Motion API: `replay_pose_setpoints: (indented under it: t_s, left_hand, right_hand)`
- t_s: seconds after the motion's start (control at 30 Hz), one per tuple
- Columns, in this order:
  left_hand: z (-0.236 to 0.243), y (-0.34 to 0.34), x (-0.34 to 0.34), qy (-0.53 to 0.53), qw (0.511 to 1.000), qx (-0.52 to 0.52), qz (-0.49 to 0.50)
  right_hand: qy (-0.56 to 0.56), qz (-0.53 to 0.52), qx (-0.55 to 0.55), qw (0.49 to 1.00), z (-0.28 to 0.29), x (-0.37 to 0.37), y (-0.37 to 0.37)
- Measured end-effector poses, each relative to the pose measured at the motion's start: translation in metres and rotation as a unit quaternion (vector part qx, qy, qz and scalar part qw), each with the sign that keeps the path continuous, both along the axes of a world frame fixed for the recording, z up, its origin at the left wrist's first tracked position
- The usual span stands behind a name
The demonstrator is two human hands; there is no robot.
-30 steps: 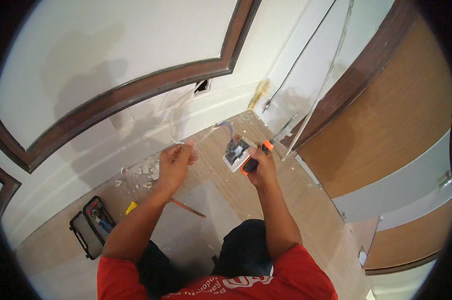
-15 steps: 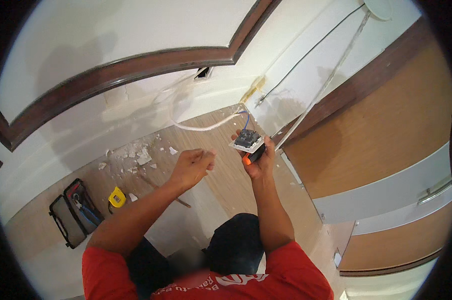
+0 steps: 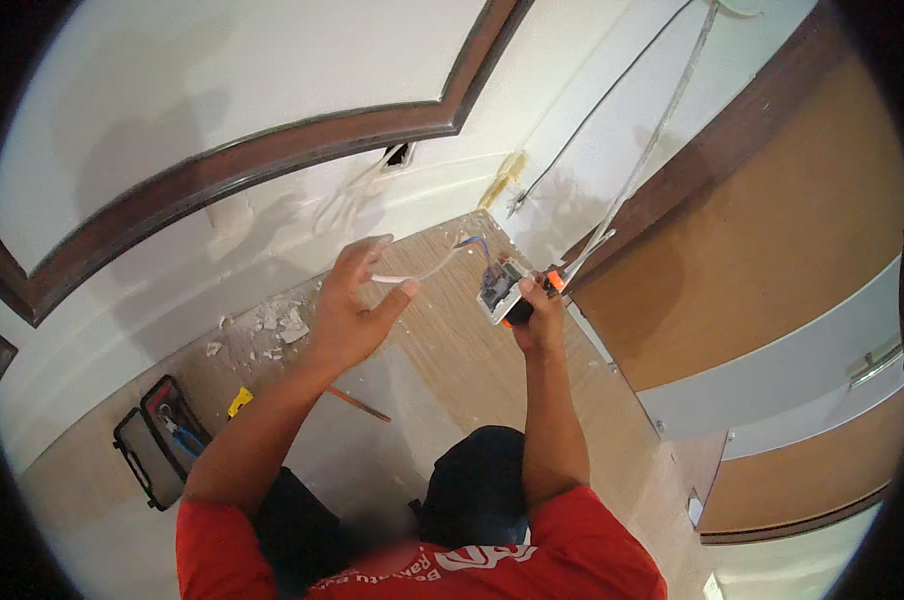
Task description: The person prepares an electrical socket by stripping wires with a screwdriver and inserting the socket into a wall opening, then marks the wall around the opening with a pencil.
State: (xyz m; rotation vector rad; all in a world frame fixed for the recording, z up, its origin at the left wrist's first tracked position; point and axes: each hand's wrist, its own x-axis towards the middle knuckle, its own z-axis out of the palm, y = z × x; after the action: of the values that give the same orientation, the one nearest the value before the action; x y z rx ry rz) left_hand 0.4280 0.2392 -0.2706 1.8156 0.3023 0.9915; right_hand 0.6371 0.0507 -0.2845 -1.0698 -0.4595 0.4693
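Note:
My right hand (image 3: pixel 542 322) grips a wall socket or switch (image 3: pixel 498 292) with a white faceplate, its dark back turned up. Pressed in the same hand is a screwdriver (image 3: pixel 555 281) with a black and orange handle, its shaft pointing up and right. Blue wire (image 3: pixel 475 241) joins the socket's back to a white cable (image 3: pixel 427 272). My left hand (image 3: pixel 354 305) is open beside that cable, thumb and fingers spread around its curve; whether they touch it I cannot tell.
A dark wall hole (image 3: pixel 399 156) has cable hanging from it. Plaster debris (image 3: pixel 290 325), a thin brown stick (image 3: pixel 360 404), a yellow tape measure (image 3: pixel 240 401) and an open black tool case (image 3: pixel 164 430) lie on the floor. A wooden cabinet door (image 3: pixel 732 250) stands at right.
My left hand has moved up and left and its fingers have spread beside the cable. My right hand has tilted the socket and shifted slightly right; the screwdriver now points up and right.

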Motion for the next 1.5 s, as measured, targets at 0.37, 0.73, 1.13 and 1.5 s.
replay_pose_setpoints:
  t_s: [0.37,0.73,1.13,1.5]
  left_hand:
    - [0.009,0.017,0.068,0.009,0.972,0.098,-0.213]
    - [-0.004,0.000,0.079,0.029,0.980,0.145,-0.134]
    - [-0.024,-0.004,0.076,0.109,0.963,0.217,-0.113]
    - [-0.043,0.012,0.051,0.183,0.949,0.236,-0.105]
  right_hand:
    - [-0.051,-0.039,-0.013,0.998,0.015,-0.019,0.011]
    - [0.010,-0.038,-0.059,0.997,0.022,-0.020,0.004]
    - [0.106,0.032,-0.140,0.984,-0.002,0.002,0.003]
    - [0.260,0.206,-0.190,0.924,-0.035,-0.001,0.028]
